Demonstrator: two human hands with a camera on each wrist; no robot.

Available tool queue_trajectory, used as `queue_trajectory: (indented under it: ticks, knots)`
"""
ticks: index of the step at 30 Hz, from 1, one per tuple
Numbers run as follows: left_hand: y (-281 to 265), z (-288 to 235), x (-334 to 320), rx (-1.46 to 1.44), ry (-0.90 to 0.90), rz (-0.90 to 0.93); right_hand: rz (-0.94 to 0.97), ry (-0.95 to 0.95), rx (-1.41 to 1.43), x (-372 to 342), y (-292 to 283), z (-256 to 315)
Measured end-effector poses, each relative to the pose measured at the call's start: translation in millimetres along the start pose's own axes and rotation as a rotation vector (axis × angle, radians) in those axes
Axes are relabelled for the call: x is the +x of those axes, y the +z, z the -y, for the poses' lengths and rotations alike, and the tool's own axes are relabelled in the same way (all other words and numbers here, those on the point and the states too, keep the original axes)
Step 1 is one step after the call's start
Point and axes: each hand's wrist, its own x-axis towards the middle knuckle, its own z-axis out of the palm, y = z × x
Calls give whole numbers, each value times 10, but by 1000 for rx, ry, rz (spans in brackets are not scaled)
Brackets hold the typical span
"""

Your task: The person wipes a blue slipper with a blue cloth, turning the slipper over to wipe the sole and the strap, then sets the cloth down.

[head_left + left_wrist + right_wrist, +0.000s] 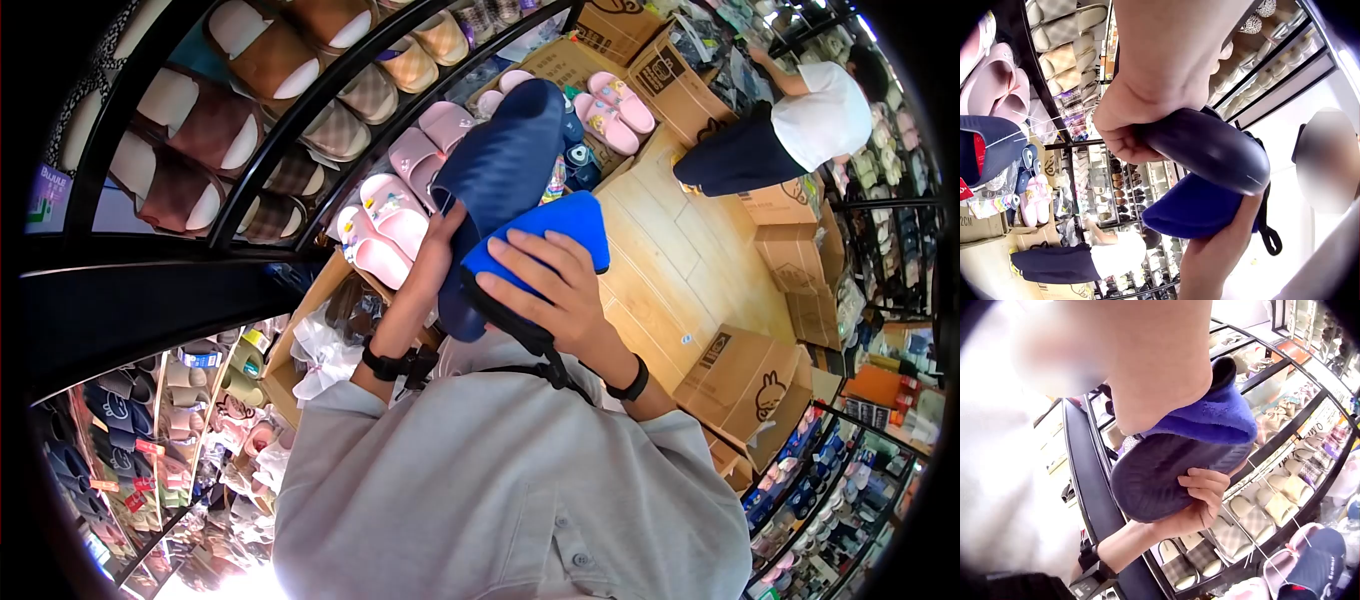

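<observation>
My left hand [430, 265] grips a dark navy slipper [1204, 147] by its side. In the right wrist view its fingers curl over the ribbed surface. My right hand [555, 290] holds a bright blue fuzzy cloth pad [588, 225] with a black edge, fingers spread over its top. A black loop [1270, 240] hangs from the pad in the left wrist view. The pad lies against the slipper and hides part of it. Just beyond the hands is another navy slide slipper [505, 165], with a red label [979, 155] inside.
Pink slippers [385, 225] sit in an open carton beside the hands. A black rack [265, 130] of checked and brown slippers stands at the left. Cardboard boxes [740, 375] line the wooden floor [650, 240] at right, where a person in a white shirt [825, 115] bends over.
</observation>
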Motion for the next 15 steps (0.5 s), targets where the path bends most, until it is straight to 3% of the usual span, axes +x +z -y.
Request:
queue_trajectory:
  ticks: [5, 9, 11, 12, 14, 15]
  knots:
    - [-127, 14, 256, -55, 58, 26, 60, 12, 79, -185, 40, -232]
    - [-211, -2, 306, -26, -7, -72, 65, 338, 293, -330, 159, -401]
    - [-296, 54, 378, -164, -71, -91, 81, 510, 407, -523, 372, -583]
    - [-397, 136, 457, -205, -60, -69, 76, 510, 404, -641, 485, -682]
    - [-327, 82, 443, -277, -78, -98, 235, 709, 472, -887, 696, -867]
    - [-298, 64, 439, -353, -97, -131, 234, 708, 471, -959, 799, -923]
